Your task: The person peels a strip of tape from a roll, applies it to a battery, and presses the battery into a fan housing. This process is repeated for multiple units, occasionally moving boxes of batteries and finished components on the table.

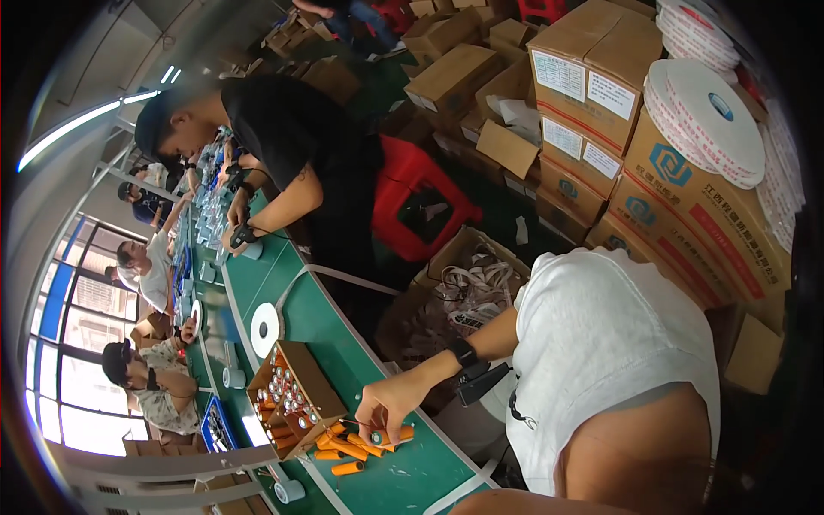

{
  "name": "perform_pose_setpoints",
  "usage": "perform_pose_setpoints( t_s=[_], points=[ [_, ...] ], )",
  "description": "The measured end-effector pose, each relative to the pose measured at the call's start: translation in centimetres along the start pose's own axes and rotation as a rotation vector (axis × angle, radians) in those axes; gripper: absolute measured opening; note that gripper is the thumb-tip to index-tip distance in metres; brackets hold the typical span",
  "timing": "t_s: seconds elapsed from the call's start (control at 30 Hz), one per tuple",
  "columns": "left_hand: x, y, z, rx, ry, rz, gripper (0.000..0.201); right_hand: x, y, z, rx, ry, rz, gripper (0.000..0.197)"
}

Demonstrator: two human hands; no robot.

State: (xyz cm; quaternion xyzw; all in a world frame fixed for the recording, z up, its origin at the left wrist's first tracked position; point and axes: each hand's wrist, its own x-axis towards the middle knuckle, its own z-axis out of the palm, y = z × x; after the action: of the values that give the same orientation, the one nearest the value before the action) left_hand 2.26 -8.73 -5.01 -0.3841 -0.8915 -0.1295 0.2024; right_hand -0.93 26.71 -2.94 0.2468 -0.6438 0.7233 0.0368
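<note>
My right hand (388, 412), with a dark strap and small box at the wrist, reaches down over the green bench (412, 476). Its thumb and fingers are closed on an orange battery cell (398, 435), a cylinder with a greenish end. Beside it lie several loose orange cells (348, 468) in a small heap. Touching the heap is an open cardboard box (318, 378) holding several more cells, many with silvery ends up. Only part of my other arm (631, 442) shows at the lower edge; my left hand is out of view.
A white roll (267, 330) and a blue tray (219, 423) are on the bench. A carton of white scrap strips (476, 287) stands near my right arm. Co-workers sit along the bench, one in black (283, 129) by a red stool (421, 197). Cartons (592, 77) are stacked behind.
</note>
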Motion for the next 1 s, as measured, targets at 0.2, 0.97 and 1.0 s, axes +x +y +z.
perform_pose_setpoints(
  t_s=[0.2,0.97,1.0],
  points=[
    [0.1,0.5,0.3,0.115,-0.072,-0.308,0.078,1.7,3.0,3.2,0.174,0.065,-0.008,0.033],
    [2.1,3.3,-1.9,-2.581,1.006,-0.262,0.032,14.3,4.2,6.7,0.028,-0.322,-0.017,0.023],
    [1.9,3.5,-1.9,-2.567,1.037,-0.291,0.032,14.3,4.5,6.8,0.083,-0.285,-0.011,0.023]
  ],
)
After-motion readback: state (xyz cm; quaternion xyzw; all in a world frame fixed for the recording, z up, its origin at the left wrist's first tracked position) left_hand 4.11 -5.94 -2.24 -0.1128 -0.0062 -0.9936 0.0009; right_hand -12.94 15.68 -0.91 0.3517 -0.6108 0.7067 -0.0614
